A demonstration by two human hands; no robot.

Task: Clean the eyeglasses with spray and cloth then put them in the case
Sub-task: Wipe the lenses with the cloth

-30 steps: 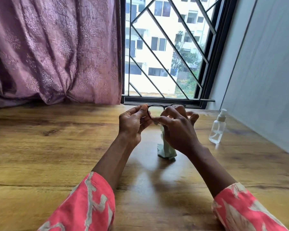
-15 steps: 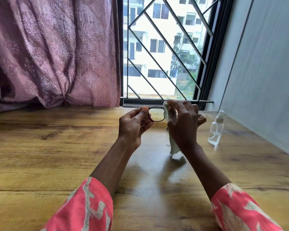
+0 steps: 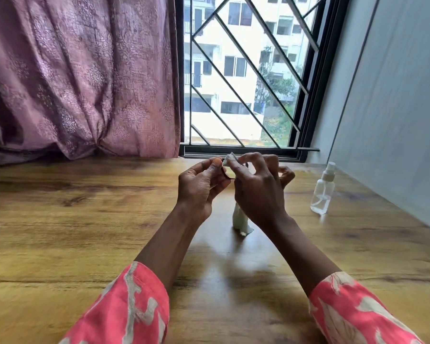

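Head view, taking the spray bottle [image 3: 322,189] as landmark: well to its left the left hand [image 3: 199,187] pinches the eyeglasses [image 3: 226,173] by the frame, above the table [image 3: 60,219]. Nearer the bottle, the right hand [image 3: 258,189] pinches the cloth [image 3: 230,158] over a lens, having slid leftward across the frame since half a second ago. Wiping seems under way; no case is visible.

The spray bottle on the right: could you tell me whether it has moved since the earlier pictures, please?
No. The spray bottle stands on the table near the wall, as before.
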